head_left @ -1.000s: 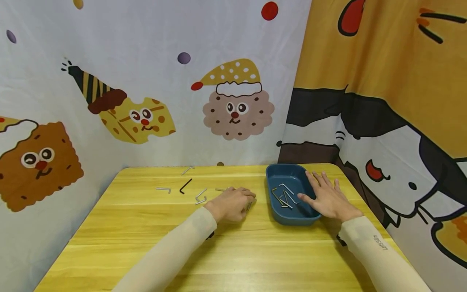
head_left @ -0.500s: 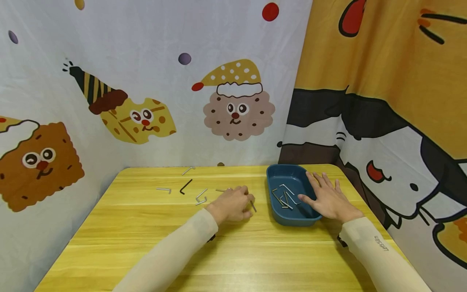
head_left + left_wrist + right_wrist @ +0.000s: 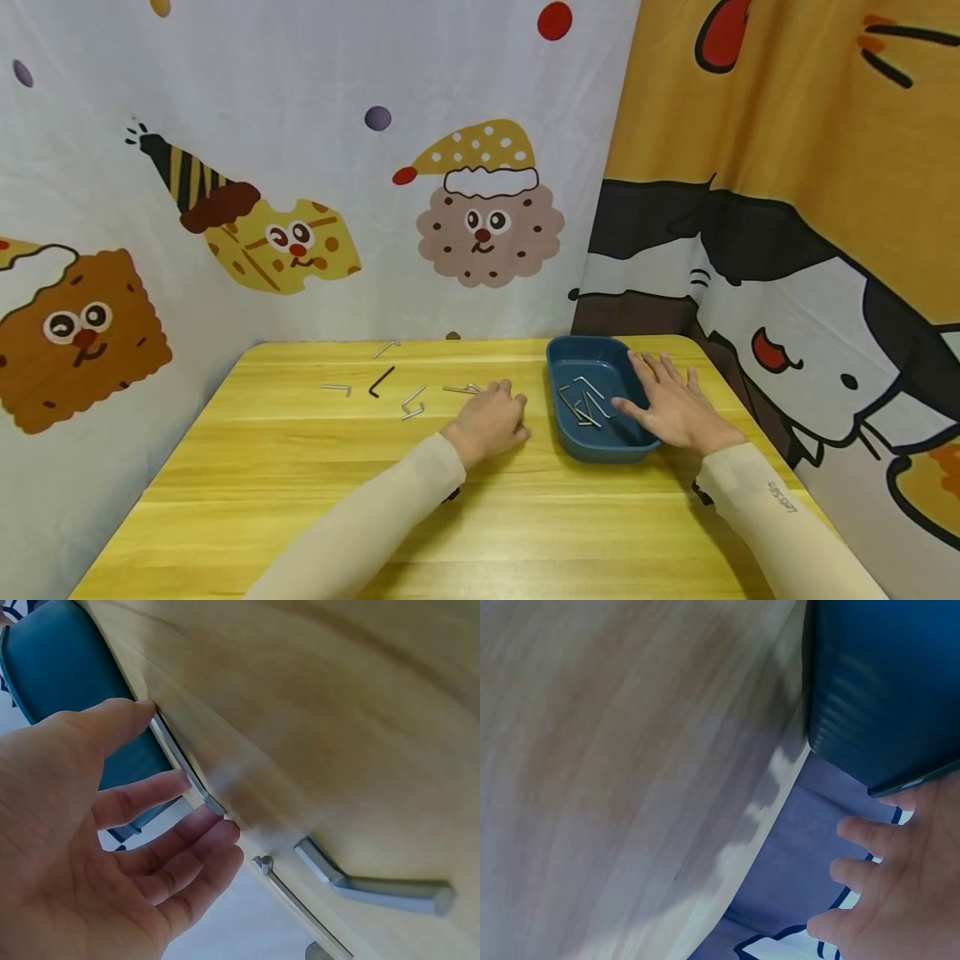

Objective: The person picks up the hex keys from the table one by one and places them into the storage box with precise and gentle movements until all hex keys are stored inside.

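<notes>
My left hand (image 3: pixel 491 421) is low over the table, left of the blue tray. In the left wrist view, a silver hex key (image 3: pixel 187 769) lies between its thumb and fingers, the thumb at one end and fingertips at the other. That key is hidden behind the hand in the head view. My right hand (image 3: pixel 675 404) rests with spread fingers on the right rim of the blue tray (image 3: pixel 603 454), the thumb reaching over the inside. Several hex keys (image 3: pixel 588 404) lie in the tray. In the right wrist view, the fingers extend beside the tray's wall (image 3: pixel 885 690).
Left of my left hand lie a black hex key (image 3: pixel 381 382) and several silver ones, among them a small key (image 3: pixel 337 387) and another key (image 3: pixel 387 348) near the back edge. The wooden table (image 3: pixel 300 483) ends at a printed curtain (image 3: pixel 337 167) behind.
My left hand has shifted slightly right, and the hex key that showed at its fingertips half a second ago is now hidden behind it. The right hand and tray stay put.
</notes>
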`<state>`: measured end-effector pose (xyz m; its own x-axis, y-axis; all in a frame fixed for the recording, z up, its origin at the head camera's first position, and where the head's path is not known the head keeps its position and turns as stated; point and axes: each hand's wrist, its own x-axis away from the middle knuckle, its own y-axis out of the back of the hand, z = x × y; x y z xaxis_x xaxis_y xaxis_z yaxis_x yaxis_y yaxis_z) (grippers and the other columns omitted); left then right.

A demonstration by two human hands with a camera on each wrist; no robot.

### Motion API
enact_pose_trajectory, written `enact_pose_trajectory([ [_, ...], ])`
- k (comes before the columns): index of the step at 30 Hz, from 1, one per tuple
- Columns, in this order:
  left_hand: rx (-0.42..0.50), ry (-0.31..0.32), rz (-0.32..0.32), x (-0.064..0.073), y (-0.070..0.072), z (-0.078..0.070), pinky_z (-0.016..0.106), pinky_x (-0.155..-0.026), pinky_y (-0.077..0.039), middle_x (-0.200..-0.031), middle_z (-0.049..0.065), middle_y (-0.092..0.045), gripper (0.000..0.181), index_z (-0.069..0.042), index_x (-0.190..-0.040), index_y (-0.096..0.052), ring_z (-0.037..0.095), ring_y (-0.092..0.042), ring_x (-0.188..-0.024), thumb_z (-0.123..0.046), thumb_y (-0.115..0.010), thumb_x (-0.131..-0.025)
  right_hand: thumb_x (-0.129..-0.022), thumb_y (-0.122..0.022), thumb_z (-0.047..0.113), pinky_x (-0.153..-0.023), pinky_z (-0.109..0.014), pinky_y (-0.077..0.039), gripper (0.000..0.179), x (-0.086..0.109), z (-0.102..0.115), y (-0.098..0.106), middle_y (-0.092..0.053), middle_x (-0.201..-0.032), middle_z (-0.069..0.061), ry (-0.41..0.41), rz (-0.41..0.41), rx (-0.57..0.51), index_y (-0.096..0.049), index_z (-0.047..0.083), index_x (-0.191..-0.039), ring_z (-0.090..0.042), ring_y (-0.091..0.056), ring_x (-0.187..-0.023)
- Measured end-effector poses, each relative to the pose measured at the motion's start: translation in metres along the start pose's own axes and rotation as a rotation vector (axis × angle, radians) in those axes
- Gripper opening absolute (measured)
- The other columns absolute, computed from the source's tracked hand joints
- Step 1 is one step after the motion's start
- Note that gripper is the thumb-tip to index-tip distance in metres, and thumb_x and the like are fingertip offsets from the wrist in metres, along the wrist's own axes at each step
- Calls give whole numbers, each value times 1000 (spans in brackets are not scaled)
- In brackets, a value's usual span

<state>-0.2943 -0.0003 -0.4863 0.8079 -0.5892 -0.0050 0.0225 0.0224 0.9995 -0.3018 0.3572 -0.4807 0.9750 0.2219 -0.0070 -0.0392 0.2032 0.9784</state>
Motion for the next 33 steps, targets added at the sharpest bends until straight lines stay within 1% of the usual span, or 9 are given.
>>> enact_pose_trajectory([
  [3,-21,-4,-3,-1,-2,0,40,-107,-69,-134,13,-75,44,-14,-140,-78,28,-74,-123,-50,-70,-116,-114,-57,73,-134,-95,-1,106,0,0,0,-20,-191,-34,-1,1,-1,-18,5,-187,-67,-11,-176],
  [7,-29,-7,-5,-2,-4,0,39,-104,-69,-131,12,-75,40,-15,-137,-78,27,-73,-120,-49,-70,-117,-114,-57,74,-134,-94,-1,107,0,0,-1,-19,-191,-34,-6,10,0,-18,6,-187,-67,-11,-176],
  [15,22,3,-19,1,-5,0,41,-95,-70,-125,10,-73,34,-17,-129,-78,26,-70,-112,-48,-72,-115,-114,-58,72,-133,-95,0,106,0,1,-2,-20,-190,-35,-3,6,-12,-19,6,-187,-68,-12,-175],
  [18,36,6,-17,2,-5,0,44,-97,-70,-124,9,-73,32,-18,-128,-78,26,-70,-111,-47,-72,-115,-114,-58,73,-133,-95,0,106,1,0,-3,-20,-190,-35,-3,8,-16,-19,6,-187,-68,-12,-175],
  [23,22,6,-14,2,-3,1,47,-104,-69,-125,10,-73,34,-18,-131,-76,27,-71,-115,-48,-71,-115,-114,-58,72,-132,-96,-1,106,1,-1,-2,-20,-190,-36,-2,-1,-21,-19,5,-187,-68,-13,-175],
  [25,19,5,-16,2,-2,1,47,-104,-69,-125,9,-73,34,-18,-132,-75,27,-71,-114,-48,-71,-115,-114,-59,71,-133,-95,-1,105,1,-1,-1,-21,-190,-36,-1,-5,-21,-20,5,-186,-68,-13,-175],
  [28,20,-2,-21,3,-1,2,45,-100,-69,-123,9,-72,34,-19,-131,-75,26,-70,-110,-48,-72,-114,-114,-60,69,-133,-95,-1,105,1,1,0,-21,-190,-36,1,-6,-20,-20,4,-186,-68,-13,-175],
  [33,10,-30,-53,3,-2,4,38,-95,-68,-118,9,-72,30,-17,-128,-75,24,-68,-104,-43,-73,-113,-115,-60,68,-133,-95,0,104,0,2,0,-21,-190,-35,-1,-2,-11,-19,4,-186,-67,-13,-176],
])
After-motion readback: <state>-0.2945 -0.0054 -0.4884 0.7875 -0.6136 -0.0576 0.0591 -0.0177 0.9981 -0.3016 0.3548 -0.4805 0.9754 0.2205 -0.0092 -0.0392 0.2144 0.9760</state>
